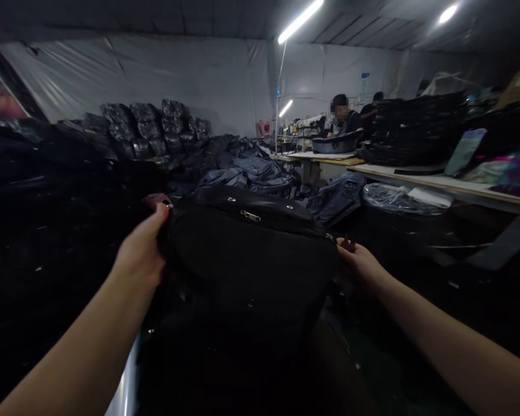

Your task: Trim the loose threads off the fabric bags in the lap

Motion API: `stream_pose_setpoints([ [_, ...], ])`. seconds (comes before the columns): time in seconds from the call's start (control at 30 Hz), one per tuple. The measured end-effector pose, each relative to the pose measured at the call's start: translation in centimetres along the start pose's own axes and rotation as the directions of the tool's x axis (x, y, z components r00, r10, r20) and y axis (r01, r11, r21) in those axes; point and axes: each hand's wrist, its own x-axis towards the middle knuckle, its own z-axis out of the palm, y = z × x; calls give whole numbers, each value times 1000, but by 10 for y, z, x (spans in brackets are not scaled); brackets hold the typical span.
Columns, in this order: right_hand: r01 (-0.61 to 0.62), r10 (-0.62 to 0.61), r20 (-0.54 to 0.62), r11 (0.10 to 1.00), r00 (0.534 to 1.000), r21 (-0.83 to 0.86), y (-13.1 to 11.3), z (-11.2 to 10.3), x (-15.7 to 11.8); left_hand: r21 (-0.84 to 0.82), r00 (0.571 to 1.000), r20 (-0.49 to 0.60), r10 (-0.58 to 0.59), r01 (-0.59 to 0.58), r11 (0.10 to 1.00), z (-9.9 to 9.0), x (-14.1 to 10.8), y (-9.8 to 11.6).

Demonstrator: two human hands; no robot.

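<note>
A black bag with silvery zipper pulls on its upper part spans the middle of the view. At its upper left edge my left hand is closed on the bag, thumb on top. My right hand pinches the bag's right side near a small zipper pull. The fabric stretches between both hands. Its lower part fades into the dark, so what lies beneath is hard to make out.
Dark bags and fabric are heaped beyond. Wrapped bundles stand stacked at the back left. A long table at the right bears a black stack. Two people work farther back.
</note>
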Motion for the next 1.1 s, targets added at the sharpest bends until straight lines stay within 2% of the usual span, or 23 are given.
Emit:
stream_pose_setpoints([
  [0.07,58,-59,-29,997,998,-41,3,7,0,67,971,23,239,-240,968,12,-6,21],
  [0.1,90,-95,-69,993,993,-73,4,9,-2,116,946,44,321,-324,939,19,-11,32],
  [0.13,128,-143,-127,985,982,-114,5,12,-5,179,932,75,355,-363,914,25,-17,42],
  [0.17,173,-203,-190,972,961,-160,4,14,-10,246,935,110,338,-355,902,32,-24,49],
  [0.2,228,-277,-243,951,930,-211,2,16,-17,311,951,145,272,-305,900,39,-31,54],
  [0.23,288,-358,-268,920,895,-266,-2,19,-26,367,968,173,182,-235,900,46,-37,55],
  [0.27,350,-435,-245,880,867,-322,-8,23,-35,415,976,199,87,-164,895,53,-42,53],
  [0.3,409,-496,-166,830,852,-380,-14,27,-45,456,973,229,4,-111,883,60,-46,46],
  [0.33,462,-526,-38,777,850,-428,-21,31,-53,495,962,265,-60,-82,865,66,-47,36],
  [0.4,533,-481,240,688,843,-493,-33,39,-64,581,919,355,-171,-73,810,77,-47,8],
  [0.47,570,-375,440,647,816,-506,-38,44,-63,645,855,442,-272,-92,758,86,-43,-25],
  [0.57,510,-210,554,721,806,-469,-32,41,-49,653,778,520,-353,-95,752,96,-38,-66],
  [0.63,425,-121,550,775,826,-468,-25,34,-41,646,763,531,-368,-84,758,99,-36,-80],
  [0.73,386,-58,528,749,847,-538,-23,21,-38,702,775,508,-377,-118,702,97,-34,-86],
  [0.83,410,-31,532,676,846,-613,-27,13,-40,777,818,452,-355,-166,607,87,-33,-84],
  [0.9,411,-4,540,653,842,-636,-30,11,-43,809,841,406,-357,-150,568,77,-33,-82],
  [1.0,414,24,555,639,831,-648,-30,8,-47,830,874,334,-353,-95,549,54,-34,-81],
  [1.1,424,20,550,615,835,-665,-25,2,-50,822,923,266,-279,-67,565,18,-33,-82],
])
